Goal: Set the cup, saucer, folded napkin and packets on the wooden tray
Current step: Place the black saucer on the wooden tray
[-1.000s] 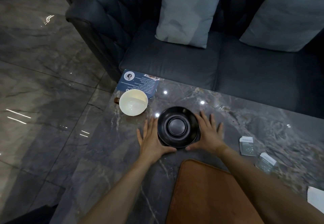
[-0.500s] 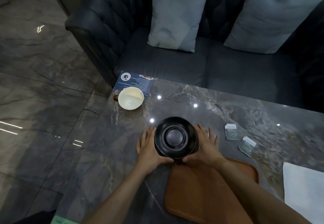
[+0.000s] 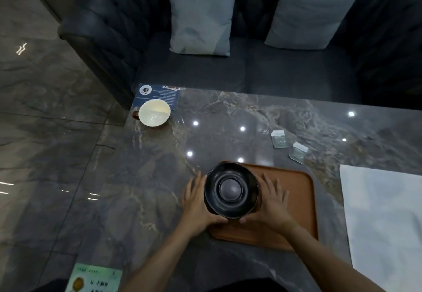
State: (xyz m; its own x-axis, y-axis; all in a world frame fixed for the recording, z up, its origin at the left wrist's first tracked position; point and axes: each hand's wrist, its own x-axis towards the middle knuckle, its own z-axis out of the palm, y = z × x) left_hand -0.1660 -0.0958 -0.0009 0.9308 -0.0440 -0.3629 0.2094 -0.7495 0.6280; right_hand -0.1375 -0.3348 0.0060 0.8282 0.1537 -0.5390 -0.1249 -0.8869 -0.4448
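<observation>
A black saucer (image 3: 230, 190) sits between my two hands over the left end of the wooden tray (image 3: 294, 200). My left hand (image 3: 196, 202) lies along its left side and my right hand (image 3: 272, 202) along its right side. Fingers on both are straight and spread, with the thumbs at the near rim. I cannot tell whether the saucer rests on the tray or hangs just above it. The cream cup (image 3: 154, 112) stands at the table's far left corner. Two small packets (image 3: 279, 139) (image 3: 298, 152) lie beyond the tray. A white folded napkin (image 3: 383, 218) lies to the right.
The cup stands partly on a blue printed card (image 3: 159, 96). A green card (image 3: 96, 278) lies at the near left edge of the marble table (image 3: 228, 113). A dark sofa (image 3: 285, 72) with two grey cushions runs along the far side. The floor drops off on the left.
Both hands have brought the saucer toward me and to the right, from the bare table onto the left end of the tray. The camera has tilted down, showing more of the tray and napkin.
</observation>
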